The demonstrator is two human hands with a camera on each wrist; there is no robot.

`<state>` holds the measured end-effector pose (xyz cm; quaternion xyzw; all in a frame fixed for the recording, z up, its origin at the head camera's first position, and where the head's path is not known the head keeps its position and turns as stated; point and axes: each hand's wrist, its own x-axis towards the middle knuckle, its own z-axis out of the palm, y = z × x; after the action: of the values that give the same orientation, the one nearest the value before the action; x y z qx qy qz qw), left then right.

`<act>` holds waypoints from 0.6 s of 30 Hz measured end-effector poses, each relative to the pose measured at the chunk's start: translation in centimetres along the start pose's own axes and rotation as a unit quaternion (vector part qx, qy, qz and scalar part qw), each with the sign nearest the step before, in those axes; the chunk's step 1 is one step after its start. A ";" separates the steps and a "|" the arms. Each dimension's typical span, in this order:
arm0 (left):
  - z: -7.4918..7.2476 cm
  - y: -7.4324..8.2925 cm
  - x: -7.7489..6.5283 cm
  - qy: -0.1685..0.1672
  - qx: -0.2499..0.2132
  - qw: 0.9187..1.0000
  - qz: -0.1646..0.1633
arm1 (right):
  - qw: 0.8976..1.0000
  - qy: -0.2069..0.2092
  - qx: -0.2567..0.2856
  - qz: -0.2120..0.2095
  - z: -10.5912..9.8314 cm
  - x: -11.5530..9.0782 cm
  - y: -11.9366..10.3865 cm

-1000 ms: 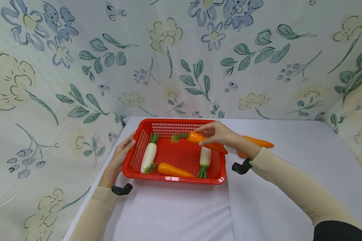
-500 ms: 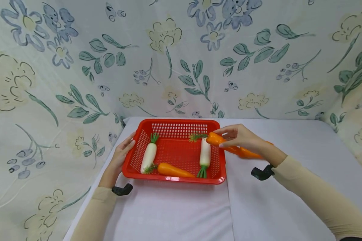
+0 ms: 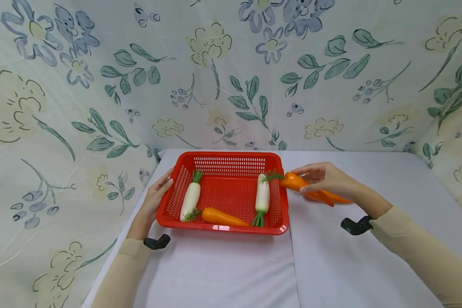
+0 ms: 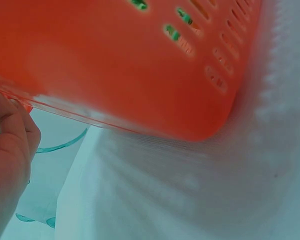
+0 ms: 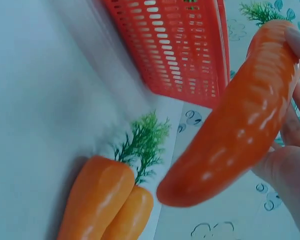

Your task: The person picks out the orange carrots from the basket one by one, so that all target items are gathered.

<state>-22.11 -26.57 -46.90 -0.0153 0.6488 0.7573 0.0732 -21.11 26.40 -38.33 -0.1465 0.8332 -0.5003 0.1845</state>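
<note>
My left hand (image 3: 152, 201) holds the left rim of a red plastic basket (image 3: 225, 229); the left wrist view has its bent fingers (image 4: 12, 117) at the rim. Just past the basket's right side, my right hand (image 3: 328, 179) grips an orange carrot (image 3: 294, 182) near its thick end. That carrot's leafy green top reaches over the right rim. In the right wrist view the held carrot (image 5: 235, 125) hangs above two more carrots (image 5: 97, 195) lying on the table. Inside the basket are a white radish (image 3: 191, 199) at left, another radish (image 3: 262, 196) at right and a carrot (image 3: 223, 217) along the front.
A white cloth (image 3: 231, 265) covers the table, with a seam running forward below the basket's right corner. Behind and to the left hangs a floral curtain (image 3: 215, 85). Black wrist cameras sit on both wrists, the right one (image 3: 356, 226) low over the cloth.
My right hand has carried the carrot rightward, from above the basket out past its right rim, and lower toward the other carrots. The left hand and basket have stayed in place.
</note>
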 end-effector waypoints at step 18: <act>-0.1 -0.1 0.1 0.000 -0.014 1.000 -0.001 | 1.000 0.004 -0.017 -0.003 -3.2 -3.1 4.5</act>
<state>-22.20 -26.65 -47.03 -0.0171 0.6377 0.7665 0.0740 -20.03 32.26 -40.41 -0.1503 0.8417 -0.4874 0.1774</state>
